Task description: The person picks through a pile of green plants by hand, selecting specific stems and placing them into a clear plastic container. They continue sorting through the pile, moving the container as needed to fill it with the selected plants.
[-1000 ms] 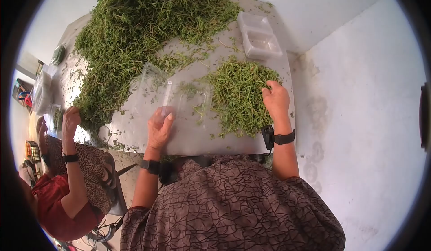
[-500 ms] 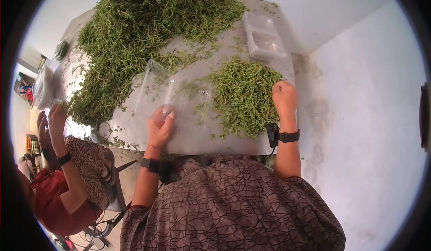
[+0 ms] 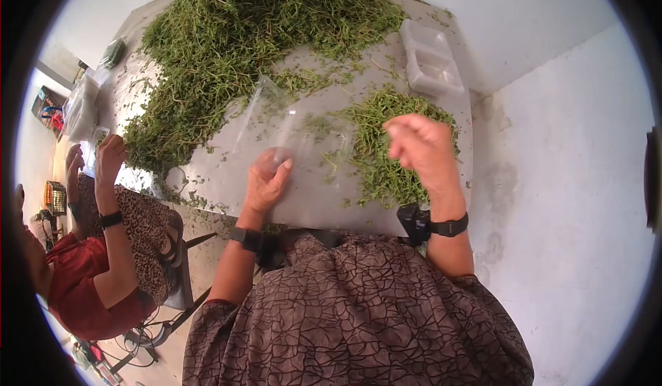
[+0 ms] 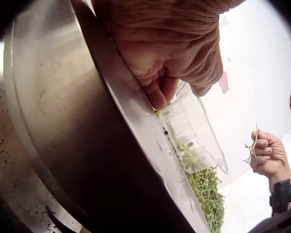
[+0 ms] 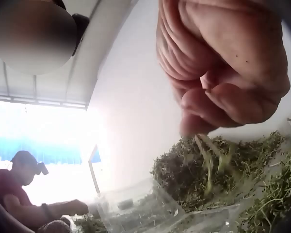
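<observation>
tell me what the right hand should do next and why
Probably carry the pinch across and drop it into the clear container. The right hand hovers above the small pile pinching a few green sprigs, and the left hand holds the open container steady on the table.

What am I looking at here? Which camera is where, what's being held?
No machine: a person working bare-handed, wearing three cameras. The wide picture is from the head, looking down; the other two are from each wrist. On the grey metal table lie a big heap of green herb sprigs, a smaller pile and stacked clear plastic trays. The left hand holds a clear plastic clamshell box at its rim. The right hand, raised, pinches a few green sprigs. A second person is alongside.
</observation>
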{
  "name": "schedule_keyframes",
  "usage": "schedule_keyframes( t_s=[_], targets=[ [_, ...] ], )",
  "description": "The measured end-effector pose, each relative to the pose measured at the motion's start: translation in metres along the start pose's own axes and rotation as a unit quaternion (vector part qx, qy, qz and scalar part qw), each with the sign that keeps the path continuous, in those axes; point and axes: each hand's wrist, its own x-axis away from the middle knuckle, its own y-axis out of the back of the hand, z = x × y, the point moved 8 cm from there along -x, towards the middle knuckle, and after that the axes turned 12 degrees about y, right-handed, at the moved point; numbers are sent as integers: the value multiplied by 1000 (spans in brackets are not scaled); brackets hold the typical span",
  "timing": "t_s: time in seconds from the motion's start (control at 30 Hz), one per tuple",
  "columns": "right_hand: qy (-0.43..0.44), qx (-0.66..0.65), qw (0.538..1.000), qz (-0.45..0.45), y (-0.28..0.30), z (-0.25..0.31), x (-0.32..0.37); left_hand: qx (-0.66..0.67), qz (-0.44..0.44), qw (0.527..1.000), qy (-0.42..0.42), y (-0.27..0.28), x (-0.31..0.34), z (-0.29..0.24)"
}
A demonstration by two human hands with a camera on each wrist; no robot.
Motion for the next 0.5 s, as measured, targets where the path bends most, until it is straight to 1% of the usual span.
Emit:
schedule_keyframes(
  t_s=[0.03,0.1,0.13,0.2,0.23,0.3,0.33,0.37,0.43,0.47,0.5],
  targets=[
    [-5,-3,998,62,-17,0,1,-6,3,1000,-1,0,0,-3],
    [-7,-10,998,58,-19,-7,1,-11,5,1000,-1,0,0,-4],
    [29,52,998,4,-5,-9,-1,-3,5,1000,-1,-1,0,-3],
    [112,155,977,-91,23,-18,-1,5,8,1000,0,0,1,-1],
    [111,158,977,-93,33,-26,0,21,15,1000,3,-1,1,1],
    [86,259,954,-125,59,-33,6,40,24,999,3,-3,0,0],
    [39,262,955,-131,68,-36,10,46,22,999,11,-2,1,-2],
    [37,265,954,-135,76,-41,12,52,21,998,18,-2,1,-3],
    [12,356,921,-157,98,-60,21,65,27,997,22,-3,2,0],
    [-20,380,912,-150,106,-70,23,75,26,996,29,-3,1,3],
    [-23,384,909,-159,113,-76,27,79,34,996,25,-4,0,0]
  ],
)
